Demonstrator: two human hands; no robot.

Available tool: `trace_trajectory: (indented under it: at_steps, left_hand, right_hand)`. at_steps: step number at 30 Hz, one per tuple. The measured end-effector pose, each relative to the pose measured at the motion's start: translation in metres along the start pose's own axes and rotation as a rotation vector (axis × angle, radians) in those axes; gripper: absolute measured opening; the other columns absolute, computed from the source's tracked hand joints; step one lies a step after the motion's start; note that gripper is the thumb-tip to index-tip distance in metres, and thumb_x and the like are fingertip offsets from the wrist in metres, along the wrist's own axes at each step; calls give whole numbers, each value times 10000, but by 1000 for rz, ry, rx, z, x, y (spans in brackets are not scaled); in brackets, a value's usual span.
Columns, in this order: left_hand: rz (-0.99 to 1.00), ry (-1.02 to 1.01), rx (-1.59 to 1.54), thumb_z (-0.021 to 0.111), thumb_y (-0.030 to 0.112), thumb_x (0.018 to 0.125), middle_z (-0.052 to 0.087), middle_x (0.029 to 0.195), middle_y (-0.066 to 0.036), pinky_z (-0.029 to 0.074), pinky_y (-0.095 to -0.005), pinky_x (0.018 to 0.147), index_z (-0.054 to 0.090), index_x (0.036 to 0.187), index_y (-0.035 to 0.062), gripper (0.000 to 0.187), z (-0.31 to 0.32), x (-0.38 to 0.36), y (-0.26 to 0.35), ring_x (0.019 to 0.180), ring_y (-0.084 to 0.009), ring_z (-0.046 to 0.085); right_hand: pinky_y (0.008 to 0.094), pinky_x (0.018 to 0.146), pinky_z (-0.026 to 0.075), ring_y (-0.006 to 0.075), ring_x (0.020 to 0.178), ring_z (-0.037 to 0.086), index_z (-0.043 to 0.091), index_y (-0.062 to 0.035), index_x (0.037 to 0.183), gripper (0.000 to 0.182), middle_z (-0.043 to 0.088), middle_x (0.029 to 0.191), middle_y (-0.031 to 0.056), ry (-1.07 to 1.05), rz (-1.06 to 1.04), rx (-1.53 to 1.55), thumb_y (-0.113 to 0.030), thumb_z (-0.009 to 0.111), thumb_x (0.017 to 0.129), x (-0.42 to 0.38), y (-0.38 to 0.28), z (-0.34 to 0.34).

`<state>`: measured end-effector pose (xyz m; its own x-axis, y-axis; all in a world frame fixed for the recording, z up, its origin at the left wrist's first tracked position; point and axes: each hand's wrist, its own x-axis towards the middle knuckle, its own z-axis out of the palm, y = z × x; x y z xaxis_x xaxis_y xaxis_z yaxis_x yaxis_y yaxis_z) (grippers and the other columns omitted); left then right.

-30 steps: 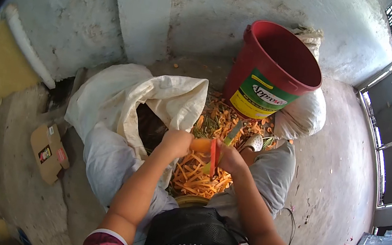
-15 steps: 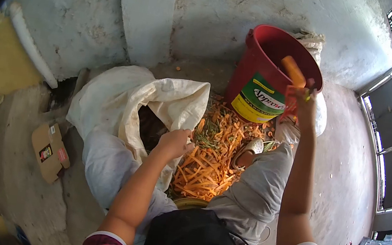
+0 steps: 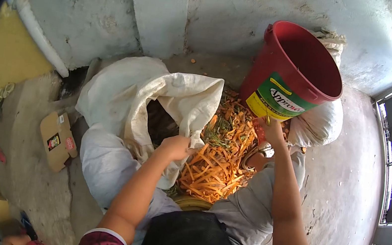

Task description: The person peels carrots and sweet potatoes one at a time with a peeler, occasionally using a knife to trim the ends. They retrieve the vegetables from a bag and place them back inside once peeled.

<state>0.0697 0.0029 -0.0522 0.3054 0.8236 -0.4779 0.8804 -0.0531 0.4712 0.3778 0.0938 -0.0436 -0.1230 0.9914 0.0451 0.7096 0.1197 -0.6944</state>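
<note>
At the mouth of a white woven sack [image 3: 195, 92], my left hand [image 3: 176, 147] is closed with its fingers at the sack's near edge. The sack's inside is dark. My right hand [image 3: 272, 131] is closed around a small red peeler [image 3: 258, 131], just below the front of a tall red bucket [image 3: 255, 75]. Its fingers partly hide the peeler. Between my legs lies a heap of orange carrot peelings [image 3: 214, 168], mixed with green stalks [image 3: 220, 131]. The bucket has a green and yellow label and stands tilted toward me.
A filled white sack [image 3: 323, 123] rests beside the bucket. Flattened cardboard [image 3: 58, 140] lies on the floor at left. The wall [image 3: 225, 19] rises behind everything. At bottom left, part of another person's hand [image 3: 16, 240] shows. A yellow rim [image 3: 192, 203] is below the heap.
A carrot was at the bucket's mouth by my right hand; it is gone from the hand now. That hand has come down and left, below the bucket's label. My left hand stays at the sack.
</note>
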Motion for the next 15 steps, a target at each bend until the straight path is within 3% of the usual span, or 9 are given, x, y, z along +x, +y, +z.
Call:
trace_trajectory:
  at_steps: [4,5,7,11,14,15]
  left_hand:
    - [-165,42,-92,501,283,760,587,779,-158,435,-372,667,549,905,33,293,23,27,-32,755,-294,558]
    - [-213,52,-87,500,282,758,589,783,-144,440,-366,656,550,898,38,285,31,34,-44,737,-284,559]
    - [-301,69,-74,500,278,756,594,790,-117,449,-354,635,553,884,47,269,44,48,-65,701,-264,562]
    - [-508,9,-1150,501,289,765,550,823,-17,449,-311,631,537,887,102,226,53,77,-119,711,-160,520]
    - [-825,429,-1306,475,271,756,541,856,-54,416,-340,623,486,941,105,249,52,94,-169,770,-202,495]
    - [-869,552,-1373,450,272,751,517,798,-48,401,-363,618,482,925,97,249,78,115,-226,719,-201,472]
  right_hand:
    - [374,720,392,356,850,508,506,12,981,317,546,934,210,90,-248,-135,-232,532,779,7,-7,0]
    - [372,720,390,355,843,509,515,21,957,312,549,898,217,-39,-129,-114,-225,543,768,8,-7,-3]
    - [374,722,390,357,836,507,519,26,945,307,549,876,220,-98,-75,-155,-224,546,768,13,-16,-3]
    - [378,713,389,354,800,504,518,36,912,299,542,835,226,-114,-118,-126,-224,552,768,27,-22,2]
    - [373,684,391,348,762,509,521,30,884,296,539,798,226,-122,-136,-96,-243,546,775,35,-24,6]
    - [373,674,392,348,749,510,521,28,878,296,540,785,225,-137,-124,-95,-249,544,777,40,-25,6]
